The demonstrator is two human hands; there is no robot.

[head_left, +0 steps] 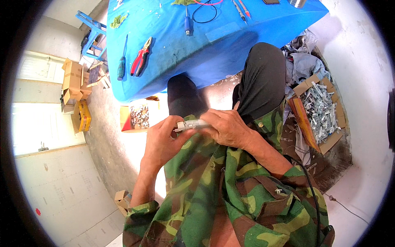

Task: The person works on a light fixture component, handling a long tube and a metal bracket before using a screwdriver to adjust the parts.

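Observation:
Above my lap, a small pale grey-white oblong part [191, 124] lies level between my two hands. My left hand [161, 133] pinches its left end between thumb and fingers. The fingers of my right hand [228, 126] close round the other end and cover much of it, so its exact kind does not show. On the blue-covered table [173, 49] in front of me lie red-handled pliers [141, 57], with a teal-handled screwdriver [121, 66] to their left. A blue-handled screwdriver [187, 25] is farther back, apart from my hands.
At right on the floor, an open cardboard box [305, 125] holds many metal pieces. A smaller box [125, 123] of small parts stands below the table's left edge. Test probes [241, 10] with leads lie at the back. A blue stool [92, 31] stands far left.

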